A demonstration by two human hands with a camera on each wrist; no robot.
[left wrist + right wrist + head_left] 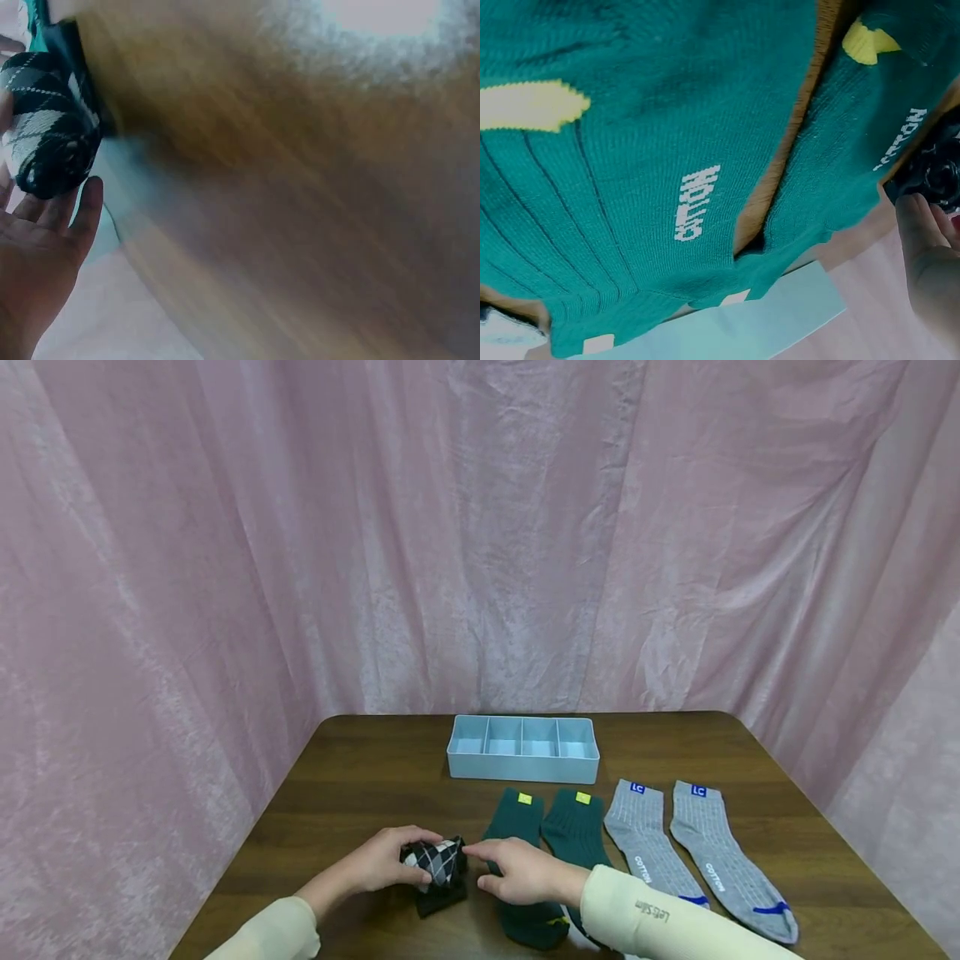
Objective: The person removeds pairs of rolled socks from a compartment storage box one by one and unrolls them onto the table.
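Note:
A black, grey and white argyle sock bundle [437, 862], rolled up, sits at the table's front left of centre. Its dark flat end [441, 900] lies towards the near edge. My left hand [393, 862] grips the roll from the left, thumb on the near side and fingers on the far side. In the left wrist view the spiral end of the argyle roll [56, 124] shows above the fingers. From the right, my right hand [521, 870] reaches over a dark green sock [517, 818], its straight index finger touching the roll's edge. In the right wrist view its fingertips [911, 214] meet the dark fabric.
Another dark green sock [577, 827] lies alongside, partly under the right forearm. Two grey socks [637, 827] [705, 827] with blue marks lie farther right. A light blue box [522, 767] with several compartments stands at the back of the wooden table [360, 777], before a pink curtain [480, 543].

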